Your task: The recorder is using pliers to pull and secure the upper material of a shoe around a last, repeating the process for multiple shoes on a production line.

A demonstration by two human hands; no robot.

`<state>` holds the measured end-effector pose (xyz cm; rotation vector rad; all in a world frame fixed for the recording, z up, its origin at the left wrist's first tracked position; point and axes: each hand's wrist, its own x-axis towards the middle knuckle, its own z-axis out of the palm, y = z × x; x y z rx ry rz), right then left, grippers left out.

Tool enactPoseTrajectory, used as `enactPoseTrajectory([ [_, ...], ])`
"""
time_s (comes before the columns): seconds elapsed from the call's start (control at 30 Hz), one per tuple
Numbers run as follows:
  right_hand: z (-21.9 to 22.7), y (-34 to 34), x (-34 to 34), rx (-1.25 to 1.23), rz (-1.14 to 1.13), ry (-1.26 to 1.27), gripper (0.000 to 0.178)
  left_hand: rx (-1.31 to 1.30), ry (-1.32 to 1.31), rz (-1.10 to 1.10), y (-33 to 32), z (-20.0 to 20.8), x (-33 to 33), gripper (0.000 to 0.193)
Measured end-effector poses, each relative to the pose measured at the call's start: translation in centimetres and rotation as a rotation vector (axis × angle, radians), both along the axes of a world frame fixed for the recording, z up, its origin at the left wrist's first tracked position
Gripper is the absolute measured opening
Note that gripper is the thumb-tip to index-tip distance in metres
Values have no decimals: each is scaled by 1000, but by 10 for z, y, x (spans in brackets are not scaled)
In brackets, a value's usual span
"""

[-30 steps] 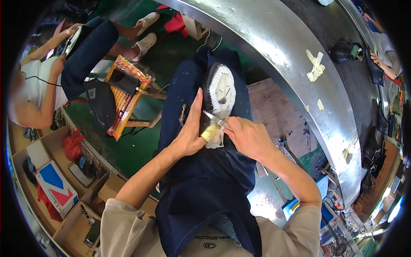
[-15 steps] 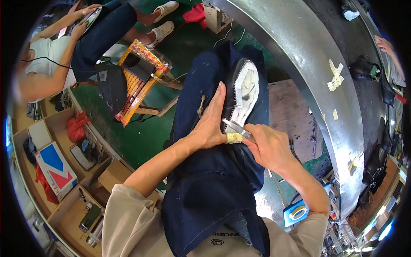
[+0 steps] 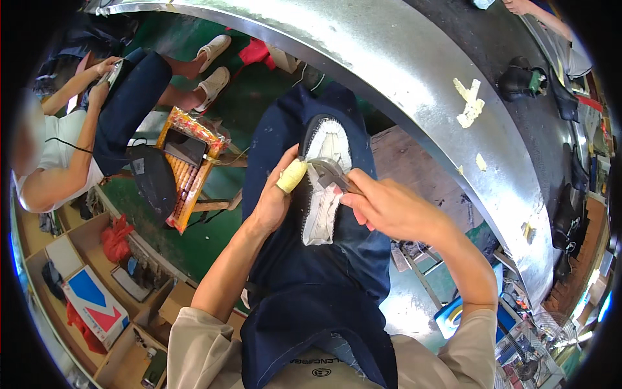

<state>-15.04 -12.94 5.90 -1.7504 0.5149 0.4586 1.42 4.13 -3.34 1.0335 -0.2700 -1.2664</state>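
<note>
Right hand (image 3: 395, 206): fingers closed round pincers (image 3: 329, 174); left hand (image 3: 272, 202): fingers curled, gripping side of shoe (image 3: 320, 219), sole-up on lap (image 3: 355, 249) between hands; toothed edging (image 3: 332, 123) beyond fingers already in place; whether remainder finished, cannot tell

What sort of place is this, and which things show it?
It looks like a shoe workshop, though I cannot be certain. A shoe lies sole up, the right hand holds pincers over it, and more dark shoes are at the right.
</note>
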Motion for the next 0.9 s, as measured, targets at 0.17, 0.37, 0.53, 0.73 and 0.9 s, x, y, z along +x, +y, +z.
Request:
enactPoseTrajectory([
  [0.17,-30,36,-18,-59,-266,-93,29,152,50,33,-22,21,-9,40],
  [0.37,-47,77,-27,105,-540,-89,33,246,-126,129,-35,18,-30,44],
  [0.53,-47,94,-21,195,-740,-131,31,334,-333,143,-40,21,-35,44],
  [0.73,-57,108,-18,375,-853,-238,31,476,-669,162,-46,12,-36,48],
  [0.9,-30,67,-46,233,-706,-96,33,402,-877,99,-36,19,-36,59],
])
